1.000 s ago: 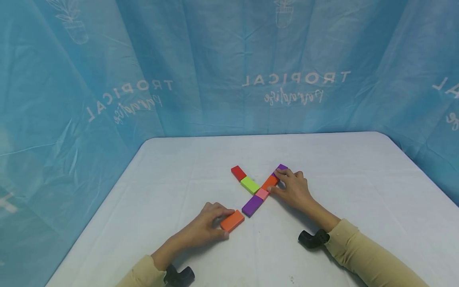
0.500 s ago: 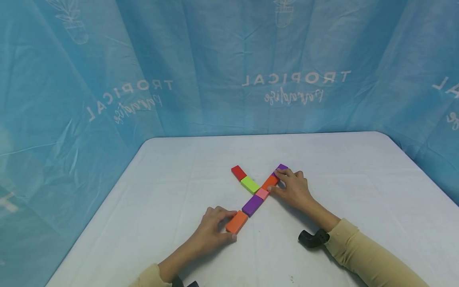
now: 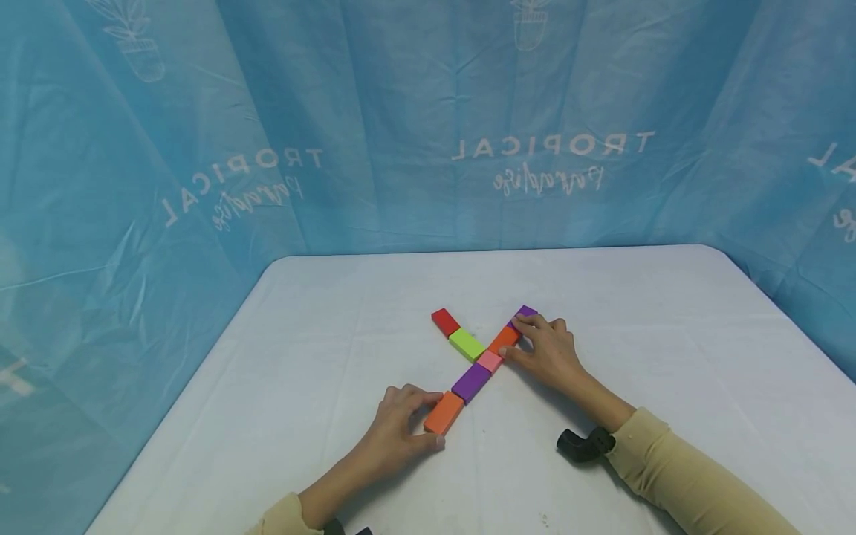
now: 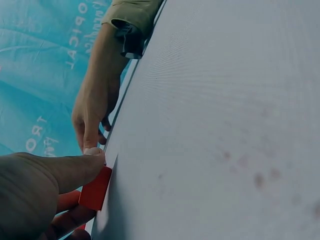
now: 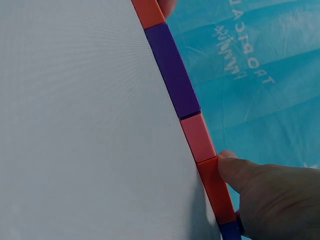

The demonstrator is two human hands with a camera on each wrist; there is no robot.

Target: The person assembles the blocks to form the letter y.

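My left hand (image 3: 394,432) pinches an orange block (image 3: 444,413) between thumb and fingertips, at the near end of a slanting row. Beyond it, end to end, come a purple block (image 3: 471,383), a small pink block (image 3: 490,361), a red-orange block (image 3: 504,339) and a far purple block (image 3: 527,310). My right hand (image 3: 551,355) spans the red-orange block, its thumb near the pink joint and its fingertips at the far purple block, which they partly cover. A lime green block (image 3: 466,344) and a red block (image 3: 445,322) branch off toward the back left.
The blocks lie on a white-covered table (image 3: 321,334). Behind it hangs a blue curtain (image 3: 401,200) with mirrored lettering. A black wrist mount (image 3: 583,446) sits at the right cuff, close over the cloth.
My left hand has slid the orange block to the right and turned it into line, up against the near purple block. The right hand and the other blocks stay put.
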